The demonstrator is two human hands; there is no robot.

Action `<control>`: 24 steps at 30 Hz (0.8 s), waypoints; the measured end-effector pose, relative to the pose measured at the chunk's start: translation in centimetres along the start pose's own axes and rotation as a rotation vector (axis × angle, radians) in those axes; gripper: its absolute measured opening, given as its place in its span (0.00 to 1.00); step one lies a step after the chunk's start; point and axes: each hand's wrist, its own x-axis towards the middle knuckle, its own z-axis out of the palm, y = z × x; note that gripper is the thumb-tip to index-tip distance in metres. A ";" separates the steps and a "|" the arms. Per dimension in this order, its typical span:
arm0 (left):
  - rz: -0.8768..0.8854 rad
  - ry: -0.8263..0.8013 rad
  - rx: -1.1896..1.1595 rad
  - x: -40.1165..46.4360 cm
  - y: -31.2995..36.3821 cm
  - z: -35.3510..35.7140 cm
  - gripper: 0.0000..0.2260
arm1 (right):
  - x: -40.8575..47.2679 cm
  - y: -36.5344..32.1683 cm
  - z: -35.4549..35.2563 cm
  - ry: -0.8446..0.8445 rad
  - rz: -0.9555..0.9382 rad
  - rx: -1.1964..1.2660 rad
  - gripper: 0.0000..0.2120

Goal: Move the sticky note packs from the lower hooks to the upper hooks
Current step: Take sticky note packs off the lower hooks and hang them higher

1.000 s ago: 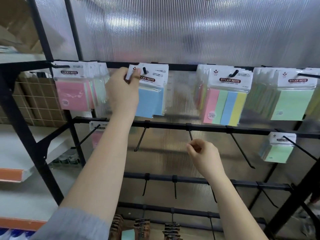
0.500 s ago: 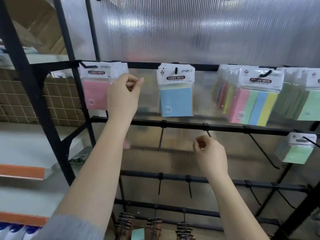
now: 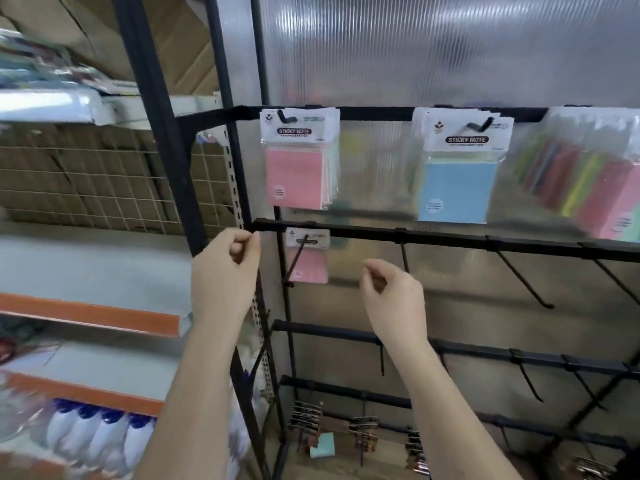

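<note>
your left hand (image 3: 225, 271) has dropped from the top row to the lower bar, fingers curled, holding nothing. one pink pack (image 3: 307, 259) hangs low between your hands. your right hand (image 3: 391, 292), loosely curled, is empty. three bunches hang above.

Pink sticky note packs (image 3: 298, 174) and blue sticky note packs (image 3: 455, 190), white headers; black metal rack bars (image 3: 433, 237); ribbed translucent plastic back panel (image 3: 433, 50); orange-edged white shelves (image 3: 90, 315).
</note>
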 end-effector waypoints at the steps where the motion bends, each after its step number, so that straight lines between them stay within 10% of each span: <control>1: -0.024 -0.006 -0.002 0.0 -0.6 -0.3 0.05 | 0.3 -0.2 1.0 -0.034 0.012 0.000 0.15; 10: -0.069 -0.024 0.027 1.5 -3.4 -0.5 0.05 | 7.1 1.4 9.9 -0.215 0.340 0.101 0.20; 24: -0.034 0.030 0.129 4.3 -5.5 -0.1 0.07 | 10.7 3.2 15.2 0.063 0.282 0.103 0.12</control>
